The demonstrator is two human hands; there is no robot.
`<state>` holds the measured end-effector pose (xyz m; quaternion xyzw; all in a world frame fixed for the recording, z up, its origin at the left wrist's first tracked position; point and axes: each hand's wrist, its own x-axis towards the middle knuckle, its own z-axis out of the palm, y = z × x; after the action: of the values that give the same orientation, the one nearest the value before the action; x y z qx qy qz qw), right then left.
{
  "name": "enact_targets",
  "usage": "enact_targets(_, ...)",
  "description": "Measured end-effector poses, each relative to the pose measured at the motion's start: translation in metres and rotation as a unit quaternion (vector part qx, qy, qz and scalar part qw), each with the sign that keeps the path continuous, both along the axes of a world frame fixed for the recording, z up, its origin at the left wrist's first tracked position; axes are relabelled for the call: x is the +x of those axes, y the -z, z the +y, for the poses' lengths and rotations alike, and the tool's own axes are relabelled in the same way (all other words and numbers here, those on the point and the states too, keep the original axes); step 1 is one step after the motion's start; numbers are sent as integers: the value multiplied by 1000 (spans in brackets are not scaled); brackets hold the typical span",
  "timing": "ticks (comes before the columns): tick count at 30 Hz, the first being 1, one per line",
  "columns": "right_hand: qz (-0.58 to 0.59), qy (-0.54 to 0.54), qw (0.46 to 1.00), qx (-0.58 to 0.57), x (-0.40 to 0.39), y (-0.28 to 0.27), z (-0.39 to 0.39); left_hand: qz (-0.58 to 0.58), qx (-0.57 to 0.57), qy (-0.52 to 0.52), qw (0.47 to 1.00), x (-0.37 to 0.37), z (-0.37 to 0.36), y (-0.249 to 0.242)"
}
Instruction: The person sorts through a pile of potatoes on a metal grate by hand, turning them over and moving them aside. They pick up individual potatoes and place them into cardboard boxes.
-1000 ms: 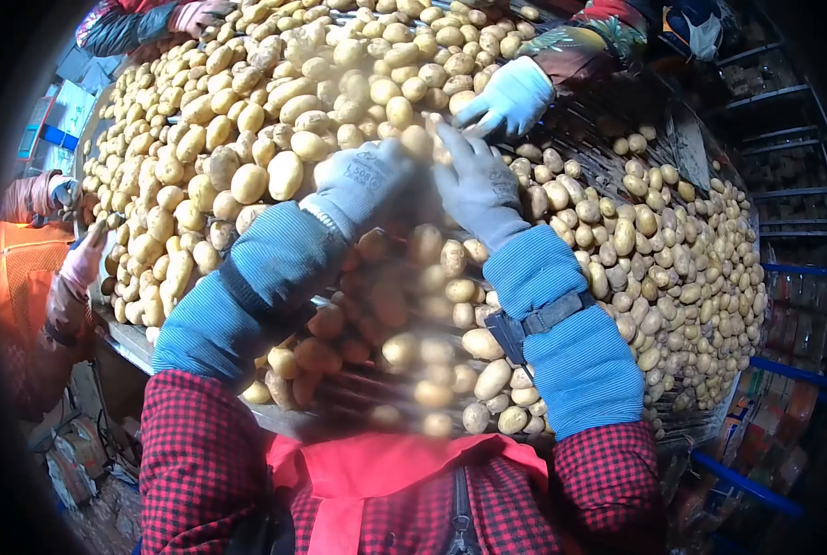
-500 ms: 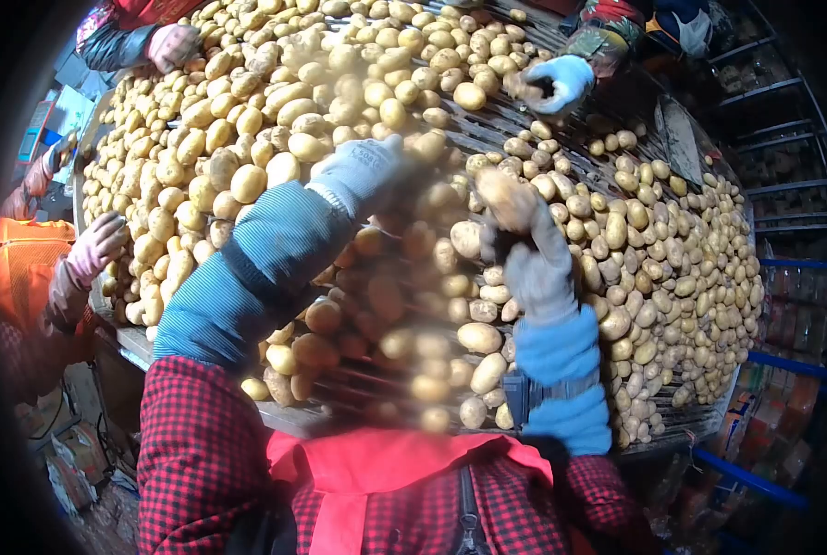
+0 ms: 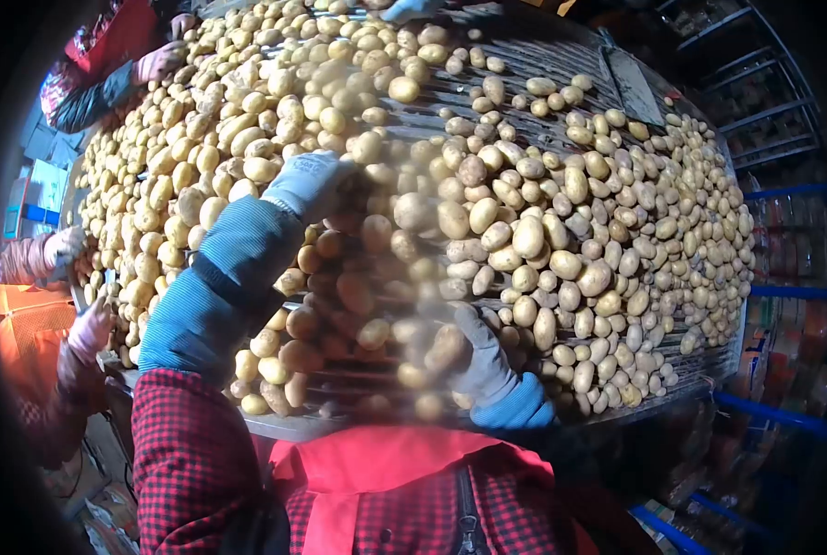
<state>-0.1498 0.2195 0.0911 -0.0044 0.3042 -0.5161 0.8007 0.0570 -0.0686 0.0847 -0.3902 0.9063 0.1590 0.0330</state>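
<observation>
Potatoes in a thick layer cover a slatted sorting table. My left hand, in a pale knitted glove, reaches over the potatoes left of the middle. Its fingers point away to the right and are lost in a blurred patch of the picture. Close to my body, near the front edge, is my right hand in a grey glove. Its fingers are bent around a brownish potato, partly smeared by the same blur. Bare slats show between the potatoes in front of me.
At the upper left, a co-worker's hand lies by the potatoes. Another person's gloved hand is at the left edge, beside an orange garment. A co-worker's pale glove shows at the top. A flat board stands on the slats; metal racks rise at right.
My right hand has come down toward my body with a potato. My left hand has shifted left and slightly nearer. The view has turned, and the co-worker's pale glove now sits at the top edge.
</observation>
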Motion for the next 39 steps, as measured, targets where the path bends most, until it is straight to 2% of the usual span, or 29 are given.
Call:
enact_targets(3, 50, 12, 999, -13, 0, -3, 5, 99, -52, 3, 994, 9, 6, 10)
enact_targets(5, 110, 9, 993, -31, -1, -13, 5, 178, -43, -16, 983, 1, 35, -10)
enact_targets(6, 73, 23, 996, -37, 0, -9, 7, 215, -33, -25, 976, -3, 55, -23)
enact_targets(8, 2, 42, 998, -47, 2, 15, 10, 228, 53, 103, 967, -25, 94, -64)
enact_targets(9, 142, 1, 978, -156, 2, 37, 10, 258, 99, 146, 950, -33, 113, -70)
enact_targets(10, 283, -18, 926, -249, 2, 59, 10, 287, 145, 188, 928, -39, 130, -74)
enact_targets(11, 467, -43, 817, -334, 1, 62, 10, 301, 102, 245, 916, -45, 141, -69)
enact_targets(12, 476, -41, 813, -332, 0, 63, 12, 313, 58, 301, 899, -52, 147, -64)
enact_targets(13, 486, -38, 809, -329, -2, 64, 13, 274, 63, 300, 911, -60, 148, -78)
enact_targets(14, 321, -8, 915, -243, -5, 60, 18, 305, 38, 285, 908, -67, 142, -82)
enact_targets(15, 141, 23, 979, -146, -9, 53, 24, 330, 1, 260, 907, -77, 132, -76)
enact_targets(16, -46, 52, 997, -44, -12, 43, 29, 355, -37, 233, 905, -89, 119, -68)
enact_targets(17, -24, 41, 999, 12, -12, -3, 24, 333, -50, 220, 916, -104, 104, -66)
enact_targets(18, -13, 56, 998, -4, -14, 2, 25, 311, -65, 206, 926, -120, 89, -64)
enact_targets(20, 11, 88, 995, -40, -18, 17, 27, 270, -204, 197, 920, -149, 53, -31)
enact_targets(21, 57, 132, 989, 33, -8, -28, 24, 223, -122, 189, 948, -155, 45, -33)
enact_targets(22, 102, 134, 986, -19, -13, -15, 26, 175, -37, 181, 967, -161, 39, -34)
enact_targets(23, 146, 140, 977, -68, -16, -7, 25, 116, 4, 153, 981, -164, 38, -55)
enact_targets(24, 16, 166, 986, -15, -21, -4, 26, 84, 64, 109, 988, -168, 7, -21)
enact_targets(25, -215, 156, 963, 49, -26, 9, 29, 74, 13, 96, 993, -174, -2, -27)
enact_targets(26, -206, 147, 967, 32, -27, 16, 35, 62, -37, 79, 994, -177, -9, -31)
enact_targets(28, -164, 139, 977, -10, -27, 27, 40, 192, -129, 52, 971, -194, -39, 1)
enact_targets(30, -163, 139, 976, -26, -27, 33, 43, 49, -75, 44, 995, -221, -62, 16)
enact_targets(32, -171, 141, 974, -39, -27, 39, 43, 26, -7, -2, 1000, -247, -69, 22)
enact_targets(33, -173, 141, 973, -49, -26, 42, 43, 85, 95, 7, 992, -247, -71, 16)
enact_targets(35, -183, 143, 970, -67, -21, 48, 41, 89, 155, -30, 983, -251, -76, 24)
enact_targets(36, -188, 144, 969, -76, -19, 50, 39, 96, 183, -62, 976, -246, -57, -6)
enact_targets(37, -193, 146, 967, -83, -18, 52, 37, 114, 153, -56, 980, -243, -56, -1)
enact_targets(39, -113, 119, 983, -84, -17, 44, 33, 152, 94, -48, 983, -231, -59, 20)
